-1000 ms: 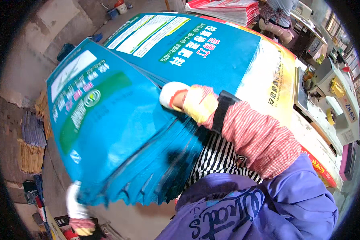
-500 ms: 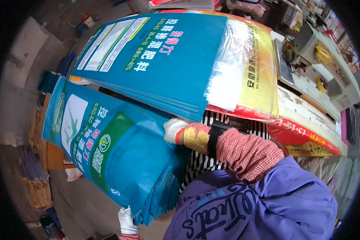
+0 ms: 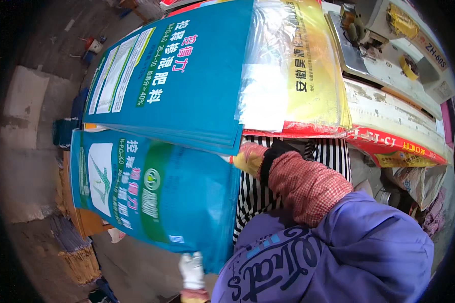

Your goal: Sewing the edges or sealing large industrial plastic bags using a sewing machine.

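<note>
A loose stack of blue printed bags (image 3: 197,202) lies in front of me, its near end hanging past the support. My left hand (image 3: 191,270), in a white glove, is at the stack's near edge, fingers bent against it. My right hand (image 3: 247,157), gloved with yellow tape around it, is at the stack's right edge, close under the corner of a second pile of blue bags (image 3: 207,86). Its fingers are blurred and partly hidden. The lower stack is fairly flat, with its right edge straight.
Clear plastic film (image 3: 268,45) and yellow-and-red bags (image 3: 318,101) lie right of the upper pile. A pale sewing machine (image 3: 414,60) stands at the far right. My striped lap (image 3: 258,197) is below. Bundled bags (image 3: 76,247) lie on the floor at left.
The lower blue bags have gone from curled and fanned to flatter and more even. My left hand has moved right and my right hand slightly right, toward the upper pile's corner. The view has shifted.
</note>
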`<state>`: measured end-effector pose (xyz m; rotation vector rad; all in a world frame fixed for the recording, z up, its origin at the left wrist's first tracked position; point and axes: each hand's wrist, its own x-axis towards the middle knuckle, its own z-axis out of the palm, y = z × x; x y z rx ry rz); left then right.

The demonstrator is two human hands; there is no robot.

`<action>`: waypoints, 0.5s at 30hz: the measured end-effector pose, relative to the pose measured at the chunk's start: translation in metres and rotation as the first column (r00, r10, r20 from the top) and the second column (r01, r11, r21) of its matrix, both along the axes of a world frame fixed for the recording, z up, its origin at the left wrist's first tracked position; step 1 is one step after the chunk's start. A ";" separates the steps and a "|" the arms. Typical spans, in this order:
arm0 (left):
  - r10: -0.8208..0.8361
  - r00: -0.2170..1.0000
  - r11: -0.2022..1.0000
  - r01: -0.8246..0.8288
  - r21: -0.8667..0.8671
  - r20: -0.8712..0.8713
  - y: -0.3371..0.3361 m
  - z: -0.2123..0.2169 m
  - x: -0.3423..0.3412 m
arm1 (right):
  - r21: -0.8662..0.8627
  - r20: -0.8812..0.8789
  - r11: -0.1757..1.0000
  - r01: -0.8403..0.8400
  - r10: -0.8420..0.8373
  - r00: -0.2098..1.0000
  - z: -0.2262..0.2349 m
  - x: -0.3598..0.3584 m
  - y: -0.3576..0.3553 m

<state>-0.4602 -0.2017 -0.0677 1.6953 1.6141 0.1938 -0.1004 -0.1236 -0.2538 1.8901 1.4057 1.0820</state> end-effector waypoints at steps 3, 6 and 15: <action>-0.032 0.924 0.997 0.057 0.054 -0.382 -0.023 -0.081 0.036 | -0.010 -0.295 0.999 -0.038 0.034 0.955 -0.002 0.015 -0.021; -0.115 0.886 0.989 0.142 0.027 -0.449 -0.016 -0.106 0.044 | 0.008 -0.396 1.000 -0.020 0.021 0.918 0.004 0.026 -0.020; -0.533 0.234 0.552 0.825 -0.124 -0.813 0.037 0.035 0.118 | 0.061 -0.346 0.997 0.042 -0.018 0.938 0.007 0.040 -0.022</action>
